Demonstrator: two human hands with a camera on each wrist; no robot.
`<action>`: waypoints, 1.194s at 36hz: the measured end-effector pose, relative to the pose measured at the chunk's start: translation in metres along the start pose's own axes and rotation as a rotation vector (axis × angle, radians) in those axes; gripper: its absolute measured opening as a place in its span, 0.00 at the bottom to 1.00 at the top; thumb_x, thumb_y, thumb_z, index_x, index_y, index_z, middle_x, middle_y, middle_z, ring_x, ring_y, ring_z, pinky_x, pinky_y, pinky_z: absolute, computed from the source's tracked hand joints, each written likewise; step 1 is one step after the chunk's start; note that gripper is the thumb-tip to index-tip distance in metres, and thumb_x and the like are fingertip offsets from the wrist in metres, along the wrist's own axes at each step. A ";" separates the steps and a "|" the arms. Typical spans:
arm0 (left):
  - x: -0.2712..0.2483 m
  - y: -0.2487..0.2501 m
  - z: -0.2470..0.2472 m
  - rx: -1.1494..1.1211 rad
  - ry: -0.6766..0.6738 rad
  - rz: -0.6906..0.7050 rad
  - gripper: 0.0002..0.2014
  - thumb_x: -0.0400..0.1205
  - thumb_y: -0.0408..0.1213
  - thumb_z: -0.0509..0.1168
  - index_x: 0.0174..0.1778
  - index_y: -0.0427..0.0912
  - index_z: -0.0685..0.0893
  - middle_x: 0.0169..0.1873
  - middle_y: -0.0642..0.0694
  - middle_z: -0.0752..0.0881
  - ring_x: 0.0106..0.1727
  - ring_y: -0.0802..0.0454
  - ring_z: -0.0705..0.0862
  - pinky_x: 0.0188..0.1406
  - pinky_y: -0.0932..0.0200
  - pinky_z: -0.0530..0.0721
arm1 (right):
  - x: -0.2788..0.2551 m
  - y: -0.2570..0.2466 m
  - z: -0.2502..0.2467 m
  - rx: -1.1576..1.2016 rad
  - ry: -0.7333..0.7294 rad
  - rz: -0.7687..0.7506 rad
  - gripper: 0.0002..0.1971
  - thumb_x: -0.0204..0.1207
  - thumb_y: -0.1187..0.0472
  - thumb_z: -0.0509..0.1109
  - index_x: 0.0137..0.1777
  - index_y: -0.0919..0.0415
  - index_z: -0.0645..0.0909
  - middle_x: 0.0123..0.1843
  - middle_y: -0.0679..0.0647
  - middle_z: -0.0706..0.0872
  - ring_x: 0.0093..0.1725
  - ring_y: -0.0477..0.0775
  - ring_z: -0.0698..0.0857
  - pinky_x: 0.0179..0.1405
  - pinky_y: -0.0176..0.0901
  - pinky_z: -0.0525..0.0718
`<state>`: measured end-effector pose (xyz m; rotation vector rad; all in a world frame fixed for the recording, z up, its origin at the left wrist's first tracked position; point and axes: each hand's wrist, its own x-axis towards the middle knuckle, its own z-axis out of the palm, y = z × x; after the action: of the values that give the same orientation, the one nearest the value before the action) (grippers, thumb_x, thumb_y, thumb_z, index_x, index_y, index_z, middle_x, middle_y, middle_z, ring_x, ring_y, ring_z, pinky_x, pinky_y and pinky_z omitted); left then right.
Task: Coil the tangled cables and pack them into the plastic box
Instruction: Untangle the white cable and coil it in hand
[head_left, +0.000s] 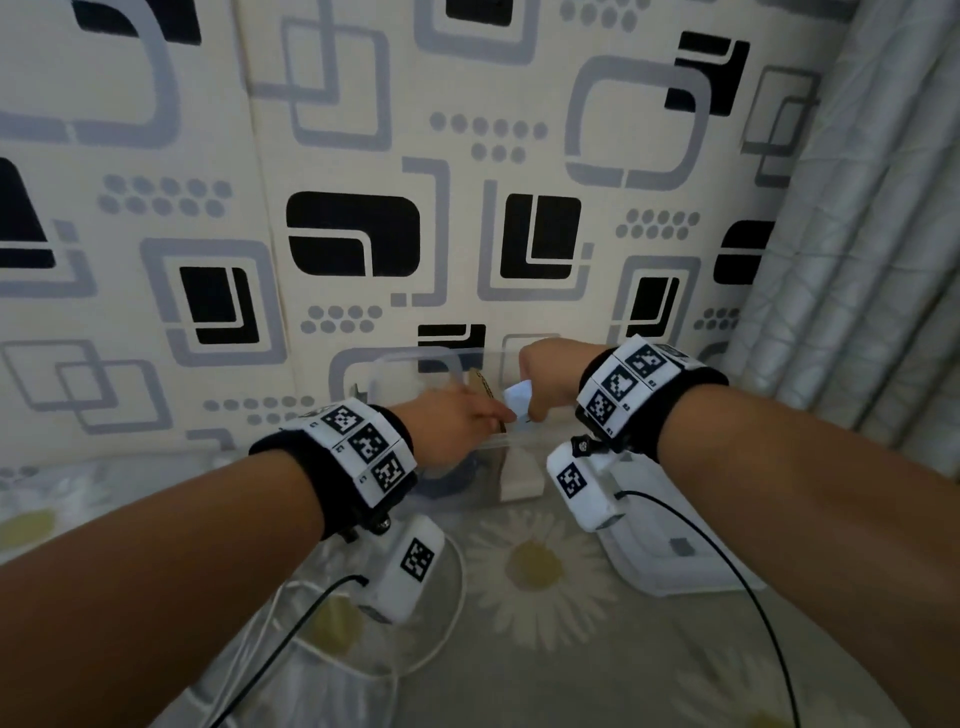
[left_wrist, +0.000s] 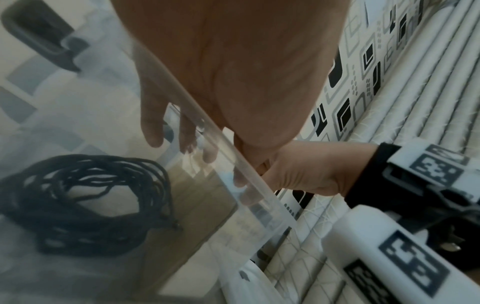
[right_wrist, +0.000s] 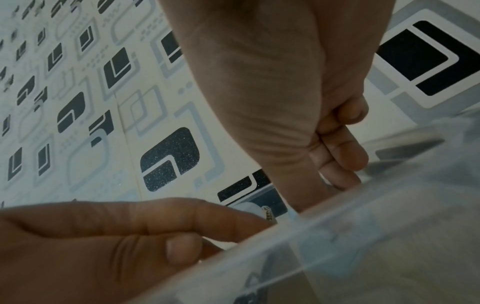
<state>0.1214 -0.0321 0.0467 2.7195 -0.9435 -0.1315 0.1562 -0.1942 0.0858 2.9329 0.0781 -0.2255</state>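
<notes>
A clear plastic box (head_left: 395, 364) stands against the patterned wall. A coiled black cable (left_wrist: 85, 205) lies on its floor. An upright cardboard divider (head_left: 488, 389) stands inside. My left hand (head_left: 457, 421) reaches over the near rim (left_wrist: 228, 160). Its fingers (left_wrist: 153, 131) hang inside, and thumb and forefinger pinch the divider's top edge (right_wrist: 267, 214). My right hand (head_left: 545, 374) is just right of it above the box, fingers curled (right_wrist: 345, 148), and pinches a small white object (head_left: 519, 395). I cannot tell what that object is. A loose white cable (head_left: 447, 613) lies on the table under my left wrist.
A white lid-like tray (head_left: 675, 566) lies on the daisy-print cloth (head_left: 535, 566) below my right wrist. A pale curtain (head_left: 857, 260) hangs at the right. Black leads run from both wrist cameras toward me.
</notes>
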 end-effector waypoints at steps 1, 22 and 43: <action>-0.002 0.000 0.001 0.013 -0.020 0.050 0.21 0.90 0.35 0.47 0.81 0.39 0.66 0.83 0.47 0.60 0.79 0.43 0.64 0.76 0.53 0.65 | 0.000 -0.001 0.002 -0.014 0.007 -0.008 0.22 0.69 0.56 0.78 0.59 0.65 0.79 0.53 0.58 0.86 0.51 0.58 0.85 0.45 0.47 0.83; -0.028 0.006 0.029 -0.110 0.189 0.033 0.17 0.88 0.44 0.56 0.71 0.51 0.80 0.64 0.45 0.81 0.66 0.48 0.77 0.69 0.56 0.72 | -0.010 -0.024 0.021 0.070 0.016 -0.008 0.15 0.64 0.58 0.79 0.46 0.54 0.77 0.45 0.54 0.83 0.49 0.61 0.87 0.50 0.56 0.88; -0.031 0.006 0.036 -0.144 0.223 0.051 0.16 0.87 0.44 0.56 0.69 0.46 0.79 0.55 0.45 0.85 0.49 0.54 0.79 0.48 0.65 0.73 | 0.000 -0.021 0.039 -0.012 -0.060 0.031 0.30 0.77 0.63 0.72 0.76 0.67 0.66 0.71 0.62 0.77 0.67 0.61 0.80 0.64 0.48 0.80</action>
<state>0.0876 -0.0252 0.0131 2.5133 -0.9003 0.1072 0.1495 -0.1817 0.0437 2.9102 0.0257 -0.3071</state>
